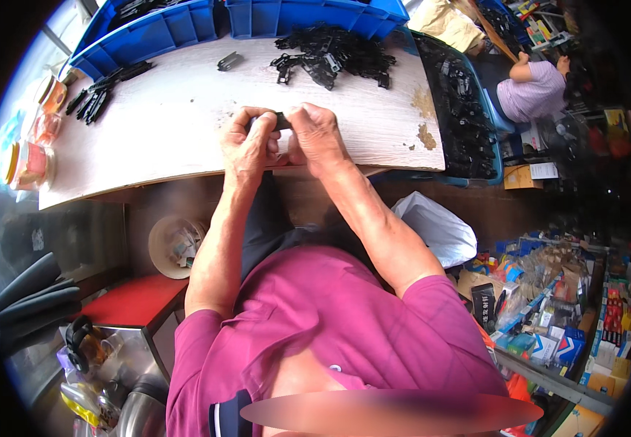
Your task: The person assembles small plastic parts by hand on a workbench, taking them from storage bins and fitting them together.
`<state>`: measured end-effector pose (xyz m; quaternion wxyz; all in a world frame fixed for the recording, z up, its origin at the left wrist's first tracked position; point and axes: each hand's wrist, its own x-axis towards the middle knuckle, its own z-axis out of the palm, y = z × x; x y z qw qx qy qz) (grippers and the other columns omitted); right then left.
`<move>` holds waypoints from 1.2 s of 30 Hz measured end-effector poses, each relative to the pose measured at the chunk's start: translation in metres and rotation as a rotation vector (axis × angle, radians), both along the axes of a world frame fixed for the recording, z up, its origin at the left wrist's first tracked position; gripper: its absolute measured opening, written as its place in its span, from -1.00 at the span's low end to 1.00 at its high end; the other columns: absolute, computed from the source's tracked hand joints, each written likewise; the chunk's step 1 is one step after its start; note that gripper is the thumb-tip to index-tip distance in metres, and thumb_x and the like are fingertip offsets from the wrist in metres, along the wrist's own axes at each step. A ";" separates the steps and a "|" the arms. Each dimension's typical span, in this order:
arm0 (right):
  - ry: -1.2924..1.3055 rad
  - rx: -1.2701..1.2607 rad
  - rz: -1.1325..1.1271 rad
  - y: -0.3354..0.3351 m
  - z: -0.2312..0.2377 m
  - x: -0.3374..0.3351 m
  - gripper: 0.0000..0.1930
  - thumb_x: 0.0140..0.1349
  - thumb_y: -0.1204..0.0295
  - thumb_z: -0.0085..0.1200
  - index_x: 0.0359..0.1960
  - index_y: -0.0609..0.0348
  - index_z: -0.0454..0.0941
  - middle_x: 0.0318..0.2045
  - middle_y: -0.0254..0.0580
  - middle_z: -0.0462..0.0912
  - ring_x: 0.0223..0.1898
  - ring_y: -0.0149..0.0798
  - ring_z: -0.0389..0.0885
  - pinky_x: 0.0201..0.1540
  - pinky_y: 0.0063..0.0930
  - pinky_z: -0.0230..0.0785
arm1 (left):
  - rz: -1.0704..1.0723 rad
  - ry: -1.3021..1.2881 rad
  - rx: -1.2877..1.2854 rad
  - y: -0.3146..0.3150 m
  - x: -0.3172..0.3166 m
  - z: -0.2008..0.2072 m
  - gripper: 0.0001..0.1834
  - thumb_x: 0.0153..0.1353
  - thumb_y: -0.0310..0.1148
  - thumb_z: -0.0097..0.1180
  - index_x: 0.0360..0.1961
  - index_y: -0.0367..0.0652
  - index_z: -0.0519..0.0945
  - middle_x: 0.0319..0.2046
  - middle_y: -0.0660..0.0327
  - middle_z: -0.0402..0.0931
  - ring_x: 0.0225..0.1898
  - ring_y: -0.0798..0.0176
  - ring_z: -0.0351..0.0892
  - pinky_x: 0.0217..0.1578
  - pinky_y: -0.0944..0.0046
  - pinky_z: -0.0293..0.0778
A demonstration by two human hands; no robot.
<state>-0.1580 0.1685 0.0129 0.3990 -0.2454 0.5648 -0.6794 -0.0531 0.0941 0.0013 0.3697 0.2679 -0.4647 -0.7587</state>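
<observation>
Both hands meet above the near edge of the pale wooden table [162,124]. A small black part [282,120] is pinched between them, and its exact kind is mostly hidden by the fingers. My left hand [247,142] is closed on its left end with the thumb on top. At the other end, my right hand [318,136] grips it with bent fingers. Farther back lies a heap of black plastic parts [334,54]. One greyish part [229,61] rests alone to the heap's left. Slim black pieces [100,93] are bunched at the table's left.
Blue bins [151,42] line the back edge. Jars with coloured lids [33,162] stand along the left edge. A blue crate of black parts [496,149] adjoins the table's right side. Below are a round bucket [161,247] and white sack [439,229]. Another person [534,91] sits far right.
</observation>
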 end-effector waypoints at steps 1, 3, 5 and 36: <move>-0.004 -0.011 -0.011 0.001 0.000 -0.001 -0.70 0.26 0.24 0.09 -0.54 0.15 0.43 -0.76 -0.38 0.38 -0.84 -0.48 0.29 -0.82 -0.56 0.12 | -0.010 -0.005 -0.005 0.001 -0.001 -0.001 -0.90 0.27 -0.41 0.12 -0.32 -0.22 0.56 -0.60 0.29 0.50 -0.69 0.52 0.36 -0.67 0.51 0.31; -0.033 -0.035 -0.044 0.005 0.000 -0.004 -0.73 0.27 0.25 0.08 -0.52 0.12 0.44 -0.74 -0.39 0.42 -0.84 -0.50 0.29 -0.81 -0.56 0.11 | -0.042 -0.012 -0.039 0.003 -0.003 0.001 -0.88 0.28 -0.38 0.13 -0.32 -0.21 0.55 -0.60 0.29 0.50 -0.66 0.51 0.38 -0.62 0.48 0.34; -0.085 0.013 -0.040 0.015 0.005 -0.012 -0.74 0.24 0.25 0.07 -0.51 0.14 0.44 -0.75 -0.39 0.39 -0.84 -0.46 0.31 -0.80 -0.50 0.30 | -0.053 -0.061 -0.142 0.001 -0.002 0.003 -0.82 0.27 -0.32 0.15 -0.24 -0.23 0.58 -0.56 0.28 0.53 -0.56 0.47 0.45 -0.53 0.45 0.39; 0.044 0.060 0.012 0.013 0.003 -0.049 -0.62 0.09 0.35 0.32 -0.08 0.23 0.55 -0.55 -0.26 0.62 -0.73 -0.50 0.45 -0.65 -0.56 0.44 | -0.191 -0.013 -0.041 -0.024 -0.058 0.000 -0.49 0.14 -0.41 0.16 0.16 -0.13 0.44 -0.40 0.26 0.57 -0.45 0.46 0.49 -0.39 0.47 0.45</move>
